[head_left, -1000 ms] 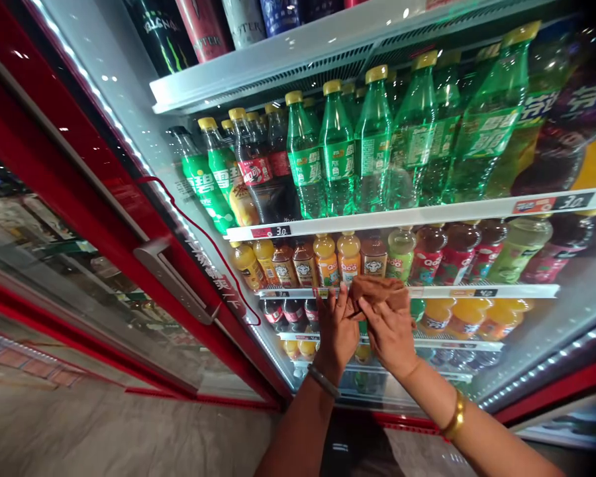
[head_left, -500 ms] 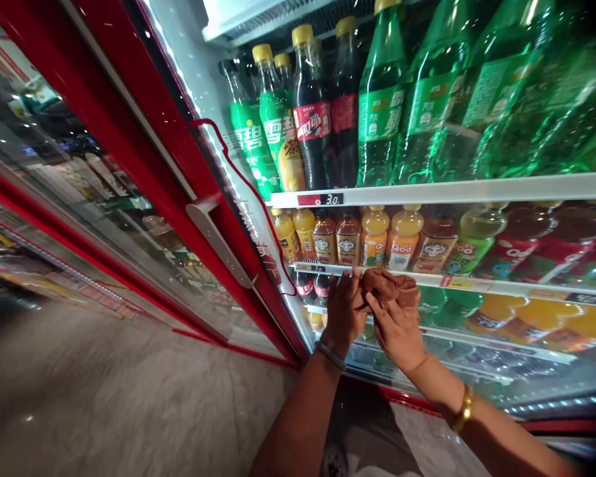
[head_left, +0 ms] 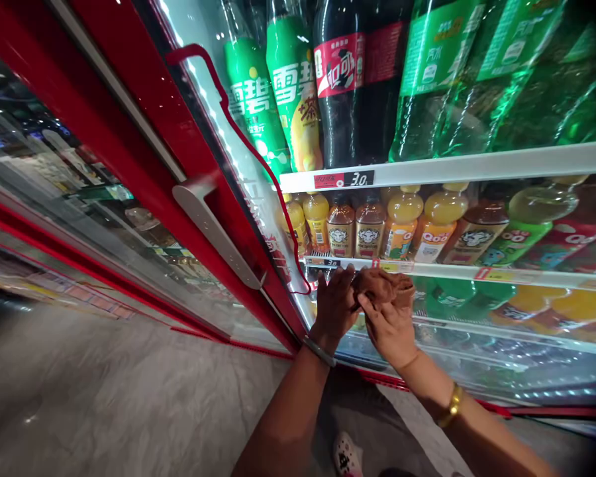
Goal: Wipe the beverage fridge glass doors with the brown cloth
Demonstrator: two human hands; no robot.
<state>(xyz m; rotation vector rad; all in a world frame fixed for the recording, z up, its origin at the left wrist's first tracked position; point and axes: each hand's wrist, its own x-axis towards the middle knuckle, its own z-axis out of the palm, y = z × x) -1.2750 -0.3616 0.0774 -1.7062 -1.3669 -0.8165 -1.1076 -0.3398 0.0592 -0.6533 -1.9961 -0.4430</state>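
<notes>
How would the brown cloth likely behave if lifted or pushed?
Probably floppy: the brown cloth bunches into soft folds by the right hand. Its folds look thin, so it is likely light. Pushed, it would probably crumple rather than roll.

A gap separates the hands [head_left: 335, 306] from the metal handle [head_left: 217, 237] (a jutting obstacle, leftward).

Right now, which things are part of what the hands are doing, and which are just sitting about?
Part of it:
- brown cloth, bunched up
- right hand, holding the cloth
- left hand, right beside it, fingers spread

Just there:
- cola bottle with a red label
- green bottles
- price tag
- door handle
</notes>
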